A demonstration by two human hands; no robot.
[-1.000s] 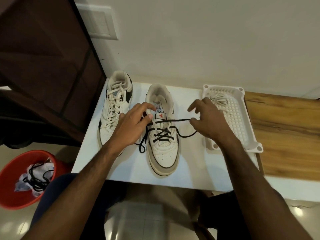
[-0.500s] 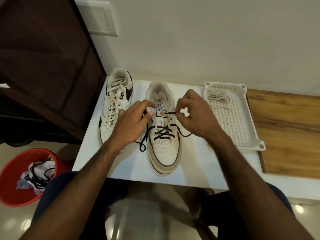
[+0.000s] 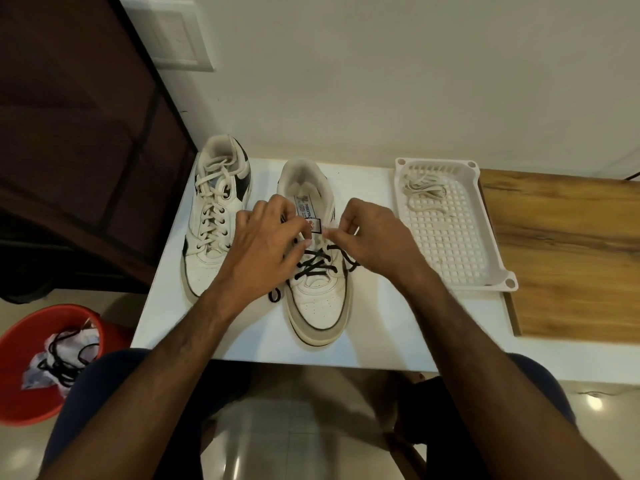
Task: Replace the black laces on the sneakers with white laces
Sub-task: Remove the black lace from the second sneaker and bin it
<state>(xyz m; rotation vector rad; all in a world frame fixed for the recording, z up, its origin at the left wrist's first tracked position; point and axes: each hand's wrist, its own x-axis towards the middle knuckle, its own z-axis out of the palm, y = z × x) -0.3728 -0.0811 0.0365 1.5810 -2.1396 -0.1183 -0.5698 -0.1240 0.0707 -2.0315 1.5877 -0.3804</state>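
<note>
Now both hands (image 3: 263,244) (image 3: 374,240) pinch the black lace (image 3: 317,263) over the sneaker's tongue (image 3: 308,211).

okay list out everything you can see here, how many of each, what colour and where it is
sneakers: 2, white with black trim, on the white table; left sneaker has white laces, right sneaker is partly unlaced
black lace: 1, in right sneaker's lower eyelets
white lace: 1 bundle, in the tray's far corner
tray: 1, white, right of the sneakers
bucket: 1, red, on the floor at left, holding black laces
table: 1, white
left hand: on right sneaker
right hand: fingers curled at the eyelets
</note>
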